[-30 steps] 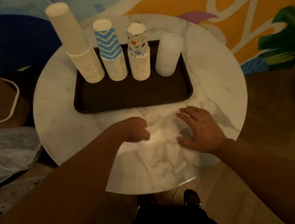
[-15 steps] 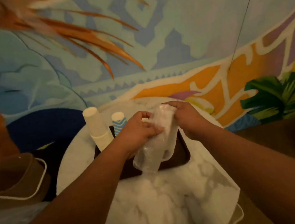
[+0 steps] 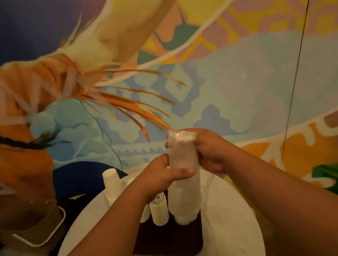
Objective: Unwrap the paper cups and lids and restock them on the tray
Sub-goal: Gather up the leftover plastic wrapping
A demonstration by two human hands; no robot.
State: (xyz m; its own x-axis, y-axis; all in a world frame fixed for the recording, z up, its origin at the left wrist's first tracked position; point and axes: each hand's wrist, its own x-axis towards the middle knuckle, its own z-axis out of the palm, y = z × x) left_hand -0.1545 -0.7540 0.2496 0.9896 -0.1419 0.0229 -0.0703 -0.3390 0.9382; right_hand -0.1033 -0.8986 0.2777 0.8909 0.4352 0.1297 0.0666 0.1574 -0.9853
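- Forearms reach out over the marble table (image 3: 230, 237), your landmark.
- Above the table's far half, your left hand (image 3: 161, 176) curls its fingers round the clear plastic wrapper (image 3: 183, 153).
- Your right hand (image 3: 209, 150) pinches the wrapper's top end.
- On the table, the dark tray (image 3: 173, 242) carries the lid stack (image 3: 183, 202) and cup stacks (image 3: 158, 212).
- Beyond the table hangs a painted wall (image 3: 221, 78).
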